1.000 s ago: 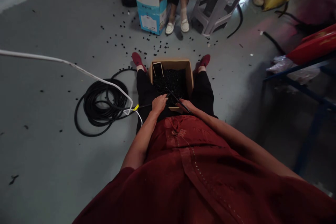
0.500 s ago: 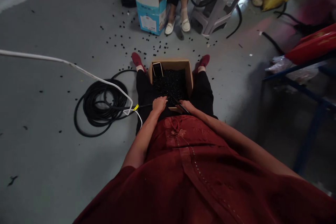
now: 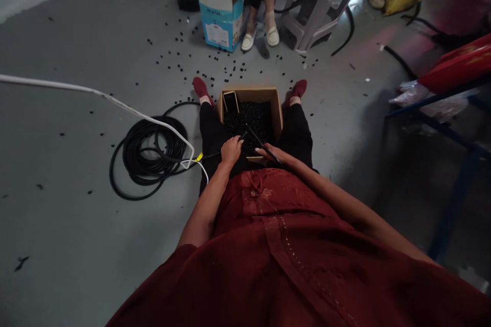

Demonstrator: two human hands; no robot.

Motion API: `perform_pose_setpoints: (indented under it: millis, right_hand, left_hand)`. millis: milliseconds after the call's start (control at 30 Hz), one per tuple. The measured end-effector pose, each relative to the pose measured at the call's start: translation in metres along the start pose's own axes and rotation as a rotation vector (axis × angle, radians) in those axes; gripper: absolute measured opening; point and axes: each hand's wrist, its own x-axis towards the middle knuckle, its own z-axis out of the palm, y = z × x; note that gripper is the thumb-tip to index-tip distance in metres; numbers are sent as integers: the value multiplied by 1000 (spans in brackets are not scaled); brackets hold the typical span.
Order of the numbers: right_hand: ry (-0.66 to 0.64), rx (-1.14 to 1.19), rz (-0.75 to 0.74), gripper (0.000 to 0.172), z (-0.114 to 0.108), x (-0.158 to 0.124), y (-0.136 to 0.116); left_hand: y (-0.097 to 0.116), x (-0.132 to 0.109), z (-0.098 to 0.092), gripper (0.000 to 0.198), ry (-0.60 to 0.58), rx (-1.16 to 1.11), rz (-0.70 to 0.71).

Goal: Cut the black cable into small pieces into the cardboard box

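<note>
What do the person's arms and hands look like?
The left hand and right hand are bare, with no gloves, and the forearms are bare too. Loose dark red sleeves cover the upper arms. They belong to a dark red top with a band of small stitched dots down the front.

From here I can't read a single word clearly. The blue-and-white cardboard carton (image 3: 220,25) carries blue printing along its upper side and a white panel (image 3: 217,34) lower down, both too small to make out. The yellow tag (image 3: 199,157) on the black cable (image 3: 210,154) shows no legible marks either.
</note>
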Motion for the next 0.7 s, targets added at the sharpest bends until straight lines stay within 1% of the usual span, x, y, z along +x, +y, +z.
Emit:
perform_pose_setpoints:
  millis: [100, 267, 433, 533, 633, 700]
  right_hand:
    - [-53, -25, -14, 50, 3, 1, -1]
    - [-54, -96, -1, 55, 3, 3, -4]
    - [-66, -74, -31, 55, 5, 6, -4]
    - [-81, -57, -16, 56, 7, 6, -6]
    - [-86, -57, 7, 54, 7, 6, -9]
    - [-63, -129, 21, 50, 6, 5, -12]
  left_hand:
    - [-1, 0, 1, 39, 15, -12, 3]
    - [1, 0, 1, 38, 6, -13, 27]
    - [2, -1, -1, 38, -9, -8, 37]
    - [3, -2, -1, 39, -24, 0, 55]
    - [2, -3, -2, 40, -57, 15, 67]
    - [2, -4, -2, 40, -67, 25, 73]
